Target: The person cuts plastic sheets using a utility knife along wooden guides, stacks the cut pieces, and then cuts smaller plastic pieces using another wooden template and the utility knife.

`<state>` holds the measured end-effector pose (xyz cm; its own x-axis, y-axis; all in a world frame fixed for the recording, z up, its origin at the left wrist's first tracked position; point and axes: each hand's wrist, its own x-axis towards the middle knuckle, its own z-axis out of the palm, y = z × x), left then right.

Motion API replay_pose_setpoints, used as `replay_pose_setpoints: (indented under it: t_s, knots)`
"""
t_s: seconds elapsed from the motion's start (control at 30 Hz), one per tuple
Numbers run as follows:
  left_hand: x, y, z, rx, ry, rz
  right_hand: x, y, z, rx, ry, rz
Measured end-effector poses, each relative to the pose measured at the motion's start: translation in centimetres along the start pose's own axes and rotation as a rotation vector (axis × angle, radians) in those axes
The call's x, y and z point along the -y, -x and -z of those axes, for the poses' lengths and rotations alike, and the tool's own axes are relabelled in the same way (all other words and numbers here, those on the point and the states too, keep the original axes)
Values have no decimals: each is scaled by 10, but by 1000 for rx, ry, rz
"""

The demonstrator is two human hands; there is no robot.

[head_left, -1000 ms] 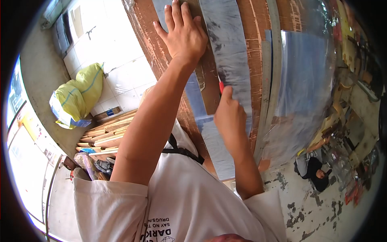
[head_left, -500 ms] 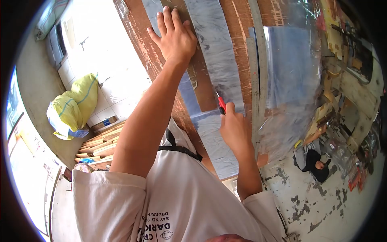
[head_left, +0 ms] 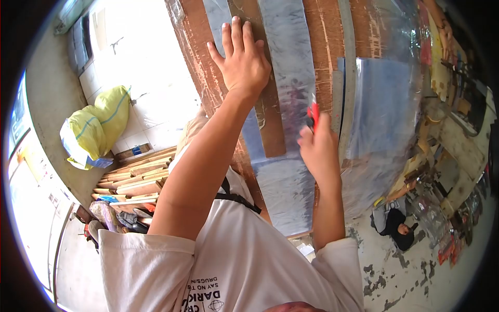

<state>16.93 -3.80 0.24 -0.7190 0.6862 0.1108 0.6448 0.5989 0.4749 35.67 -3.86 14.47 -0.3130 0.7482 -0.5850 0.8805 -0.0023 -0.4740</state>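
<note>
We begin with the brown work board [head_left: 326, 47], filling the upper middle of the frame; its scored, scraped face makes us think it serves as a backing that may be marked freely. On it, from the top edge down to the lower middle, lies a long bluish sheet [head_left: 288, 57], spread flat, which we judge gives the bar an even bed. To the right of centre we find a second bluish sheet [head_left: 382, 104], set apart from the first, so that it lies clear of both hands. A long grey strip [head_left: 347, 47] runs down the board between the two sheets; its purpose we cannot tell. The brown bar [head_left: 271, 127] lies lengthwise on the first sheet, its lower end near the middle of the frame. The left hand [head_left: 243, 67], upper centre, rests palm down across the bar with fingers spread, gripping nothing, a posture that we judge steadies the bar against slipping. The right hand [head_left: 319, 148], right of centre, is closed around a red cutter [head_left: 314, 115], apart from the bar. We see the cutter pointing up the frame near the sheet's right edge; its tip is blurred, and whether it touches anything we cannot tell
</note>
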Motion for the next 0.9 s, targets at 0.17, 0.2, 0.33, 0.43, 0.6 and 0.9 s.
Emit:
replay_pose_setpoints:
  t_s: [0.17,0.2,0.33,0.43,0.6,0.9]
  knots:
    - [0,0,2,16,-14,12,37,-46,-25,-4,128,240]
    - [-1,0,3,15,-11,13,40,-51,-29,-1,155,276]
    - [-1,0,3,14,17,24,47,-58,-39,33,227,248]
    - [-1,-1,5,23,35,34,53,-58,-41,58,274,194]
    - [0,-1,4,36,41,39,59,-65,-44,75,375,131]
    - [2,-1,1,19,14,7,50,-41,-39,102,397,90]
